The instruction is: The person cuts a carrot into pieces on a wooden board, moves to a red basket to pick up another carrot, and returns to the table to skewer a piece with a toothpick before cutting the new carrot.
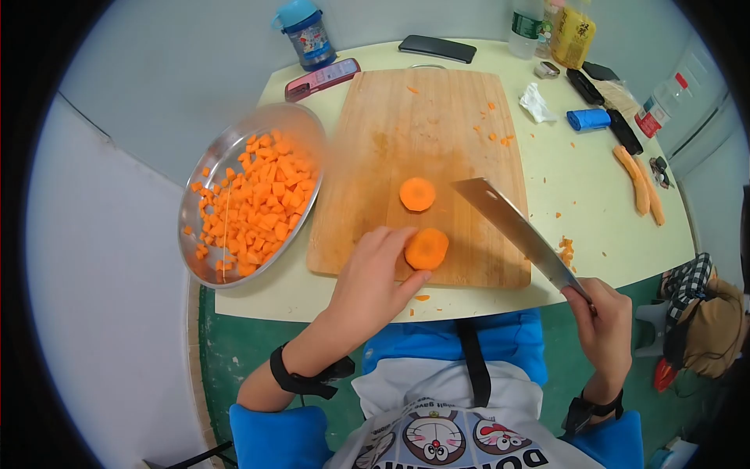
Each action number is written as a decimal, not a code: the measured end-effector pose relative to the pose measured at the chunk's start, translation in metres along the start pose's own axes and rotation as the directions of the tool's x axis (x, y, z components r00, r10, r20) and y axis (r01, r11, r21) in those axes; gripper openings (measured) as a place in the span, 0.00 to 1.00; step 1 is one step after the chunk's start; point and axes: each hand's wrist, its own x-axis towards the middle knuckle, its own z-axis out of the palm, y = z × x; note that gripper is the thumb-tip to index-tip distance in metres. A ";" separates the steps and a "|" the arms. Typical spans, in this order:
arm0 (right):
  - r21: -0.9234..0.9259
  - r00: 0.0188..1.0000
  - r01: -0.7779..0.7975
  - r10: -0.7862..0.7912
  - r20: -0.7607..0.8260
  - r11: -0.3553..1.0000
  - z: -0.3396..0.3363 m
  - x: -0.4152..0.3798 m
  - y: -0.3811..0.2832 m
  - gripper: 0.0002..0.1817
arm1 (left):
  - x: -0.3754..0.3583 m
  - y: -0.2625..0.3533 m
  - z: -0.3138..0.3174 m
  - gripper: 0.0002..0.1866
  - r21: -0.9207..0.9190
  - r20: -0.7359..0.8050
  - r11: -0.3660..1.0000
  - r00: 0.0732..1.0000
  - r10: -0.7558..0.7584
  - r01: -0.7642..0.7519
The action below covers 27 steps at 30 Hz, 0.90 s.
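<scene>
L hand [369, 270]: gripping round orange carrot chunk [426, 249] (pref. curled)
R hand [607, 324]: clamped on broad steel knife [522, 234]; cut vert.

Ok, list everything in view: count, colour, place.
Table: 1, pale yellow, centre
Chopping board: 1, tan, on table
Pan: 1, silver, left
Diced carrots: many, orange, in pan
Carrot chunk: 1, orange, board's near end
Carrot slice: 1, orange, beyond chunk
Peeled carrots: 2, orange, table's right
Knife: 1, silver, board's right
Flask: 1, blue, far left
Phones: 2, pink, black, far side
Bottles: 4, mixed, far right
Tissue: 1, white, right
Roll: 1, blue, beside tissue
Other items: several, dark, right
Bag: 1, brown, right
Left hand: 1, bare, holding chunk
Right hand: 1, bare, gripping knife
</scene>
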 end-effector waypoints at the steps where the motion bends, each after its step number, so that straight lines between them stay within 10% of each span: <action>1: -0.004 1.000 0.006 -0.006 0.002 1.000 -0.001 0.003 -0.001 0.03 | -0.001 0.006 -0.004 0.23 -0.123 -0.019 0.984 0.991 -0.129 0.125; 3: -0.050 0.996 0.023 -0.019 0.083 0.998 -0.002 0.008 -0.005 0.04 | -0.001 0.010 -0.014 0.22 -0.247 -0.019 0.938 0.966 -0.257 0.244; 8: -0.051 0.973 0.158 -0.146 0.179 0.986 -0.001 0.022 -0.024 0.07 | 0.013 0.009 -0.037 0.16 -0.525 -0.463 0.849 0.856 -0.229 -0.057; 27: -0.168 0.903 0.296 -0.218 0.370 0.940 0.010 0.039 -0.041 0.12 | 0.033 -0.006 -0.010 0.16 -0.806 -0.233 0.589 0.945 -0.227 -0.057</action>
